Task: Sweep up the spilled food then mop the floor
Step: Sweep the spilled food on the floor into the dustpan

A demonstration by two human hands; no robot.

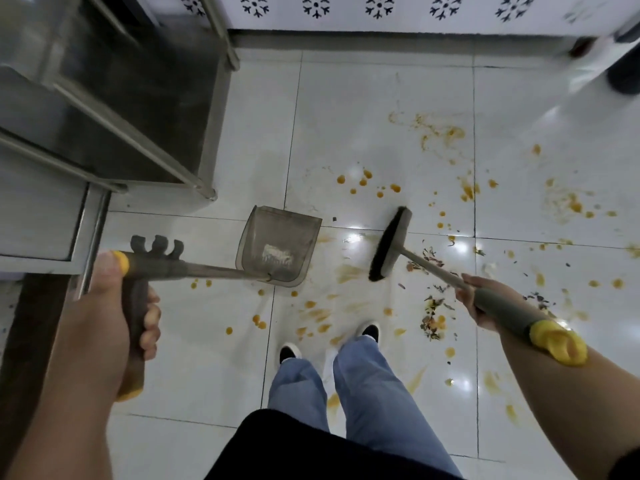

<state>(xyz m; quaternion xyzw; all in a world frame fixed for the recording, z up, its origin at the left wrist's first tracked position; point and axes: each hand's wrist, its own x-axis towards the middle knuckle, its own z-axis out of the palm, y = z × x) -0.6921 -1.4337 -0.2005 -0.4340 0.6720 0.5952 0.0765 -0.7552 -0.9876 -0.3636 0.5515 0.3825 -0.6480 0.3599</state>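
The left hand [114, 306] grips the dustpan [278, 245] by its upright handle, fingers curled round it, holding the pan mouth toward the brush. The right hand [476, 299] wraps the broom [391, 244] shaft near its grey sleeve, angling the bristles at the pan to drive debris in. Spilled food [433, 317] and orange sauce drops lie scattered across the white tiled floor [207, 341], mostly right of the pan.
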